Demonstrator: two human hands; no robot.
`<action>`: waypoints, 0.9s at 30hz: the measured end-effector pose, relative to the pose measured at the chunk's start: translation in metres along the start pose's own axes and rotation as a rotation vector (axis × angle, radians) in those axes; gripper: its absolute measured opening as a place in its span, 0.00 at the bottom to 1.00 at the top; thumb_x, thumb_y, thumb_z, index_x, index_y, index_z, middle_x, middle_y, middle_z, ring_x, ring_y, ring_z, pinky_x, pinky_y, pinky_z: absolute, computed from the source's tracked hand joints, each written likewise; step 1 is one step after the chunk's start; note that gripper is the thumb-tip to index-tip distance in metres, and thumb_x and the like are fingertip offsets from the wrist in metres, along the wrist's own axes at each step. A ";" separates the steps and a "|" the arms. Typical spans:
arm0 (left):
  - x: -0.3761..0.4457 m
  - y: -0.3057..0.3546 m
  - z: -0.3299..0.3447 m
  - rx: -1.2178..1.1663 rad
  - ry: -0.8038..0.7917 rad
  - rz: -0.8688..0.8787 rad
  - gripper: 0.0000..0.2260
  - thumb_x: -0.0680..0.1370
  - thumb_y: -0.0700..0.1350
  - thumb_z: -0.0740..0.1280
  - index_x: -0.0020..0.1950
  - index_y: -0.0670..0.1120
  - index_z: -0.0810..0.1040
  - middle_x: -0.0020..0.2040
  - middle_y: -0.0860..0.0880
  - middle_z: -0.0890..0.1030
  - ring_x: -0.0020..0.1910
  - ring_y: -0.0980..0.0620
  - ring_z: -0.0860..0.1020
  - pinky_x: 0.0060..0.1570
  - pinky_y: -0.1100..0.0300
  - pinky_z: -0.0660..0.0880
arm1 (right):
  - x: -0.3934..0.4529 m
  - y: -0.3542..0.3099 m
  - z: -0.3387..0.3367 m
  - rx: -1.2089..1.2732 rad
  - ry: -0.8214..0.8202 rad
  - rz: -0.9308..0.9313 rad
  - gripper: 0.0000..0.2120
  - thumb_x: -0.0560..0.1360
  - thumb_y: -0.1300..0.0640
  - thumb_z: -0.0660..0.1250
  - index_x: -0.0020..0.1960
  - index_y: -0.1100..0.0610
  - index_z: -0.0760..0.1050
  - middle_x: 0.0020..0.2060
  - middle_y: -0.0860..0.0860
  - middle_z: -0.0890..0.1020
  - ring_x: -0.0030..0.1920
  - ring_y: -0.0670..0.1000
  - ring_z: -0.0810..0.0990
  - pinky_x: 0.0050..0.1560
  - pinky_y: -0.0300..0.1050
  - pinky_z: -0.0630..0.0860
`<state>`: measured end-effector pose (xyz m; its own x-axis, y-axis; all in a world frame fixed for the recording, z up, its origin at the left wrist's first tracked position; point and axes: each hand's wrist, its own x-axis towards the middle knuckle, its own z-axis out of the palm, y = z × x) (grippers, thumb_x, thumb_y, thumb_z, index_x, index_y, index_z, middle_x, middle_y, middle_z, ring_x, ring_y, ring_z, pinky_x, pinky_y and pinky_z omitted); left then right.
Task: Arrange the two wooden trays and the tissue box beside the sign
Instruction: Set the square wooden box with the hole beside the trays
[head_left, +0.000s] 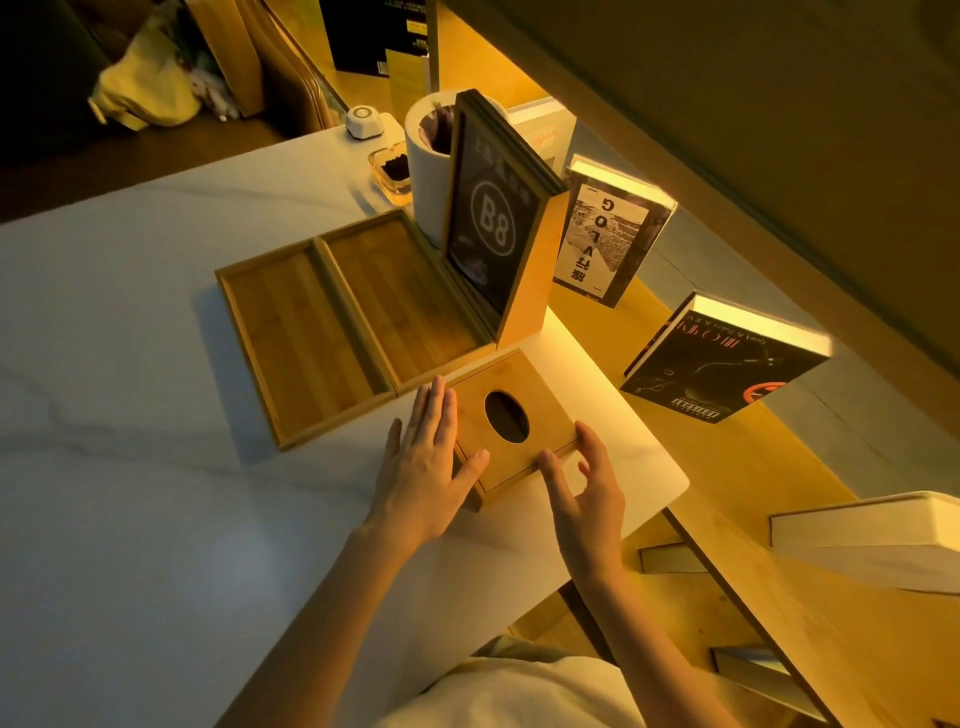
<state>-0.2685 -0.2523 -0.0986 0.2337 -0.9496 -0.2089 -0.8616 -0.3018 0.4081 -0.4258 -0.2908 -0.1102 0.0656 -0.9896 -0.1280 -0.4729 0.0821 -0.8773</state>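
"B8" in a white ring on the dark panel of the sign (491, 228), standing tilted in its wooden holder at the far side of the white table (130, 364); smaller characters above the ring too blurred to read; "GO" legible, upside down, on the pale book (605, 239) propped on the wooden ledge to the right; upside-down lettering on the dark book (722, 371) further along, too small to make out.

Two wooden trays side by side and touching: left tray (298, 338) further from the sign, right tray (400, 301) with its far corner tucked against the sign's base; tissue box (511, 431) just in front of the sign, near the right tray's near corner, oval opening facing up, close to the table's right edge.

Left hand (428, 467) flat, fingers spread and extended, resting along the box's left side with the thumb on its near edge; right hand (587, 480) open, fingers apart, thumb touching the near edge and fingertips at the near right corner; neither hand closed around the box; box between the two hands.

White cylindrical bin (423, 171) behind the sign; glass ashtray (389, 169) just left of it.
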 end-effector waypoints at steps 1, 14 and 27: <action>0.001 -0.001 -0.001 -0.004 -0.010 0.006 0.32 0.73 0.63 0.46 0.67 0.51 0.31 0.69 0.52 0.31 0.69 0.54 0.33 0.71 0.49 0.43 | 0.000 0.000 0.000 -0.001 -0.004 0.004 0.29 0.70 0.45 0.63 0.68 0.53 0.63 0.67 0.53 0.71 0.65 0.55 0.70 0.63 0.55 0.70; -0.020 0.012 0.020 -0.030 0.162 -0.040 0.35 0.69 0.68 0.32 0.69 0.49 0.39 0.71 0.49 0.41 0.71 0.49 0.43 0.67 0.49 0.43 | -0.014 0.016 0.006 -0.685 -0.203 -0.410 0.27 0.77 0.38 0.37 0.73 0.45 0.39 0.74 0.45 0.45 0.72 0.44 0.34 0.71 0.45 0.32; 0.013 0.019 0.012 -0.017 0.096 0.000 0.29 0.73 0.63 0.40 0.66 0.52 0.31 0.70 0.51 0.34 0.71 0.53 0.38 0.69 0.53 0.42 | 0.014 0.013 0.002 -0.720 -0.186 -0.396 0.27 0.76 0.38 0.37 0.72 0.47 0.39 0.73 0.45 0.44 0.71 0.42 0.33 0.70 0.44 0.30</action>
<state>-0.2869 -0.2691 -0.1044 0.2768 -0.9530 -0.1229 -0.8538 -0.3026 0.4235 -0.4290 -0.3030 -0.1241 0.4587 -0.8886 -0.0027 -0.8251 -0.4247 -0.3726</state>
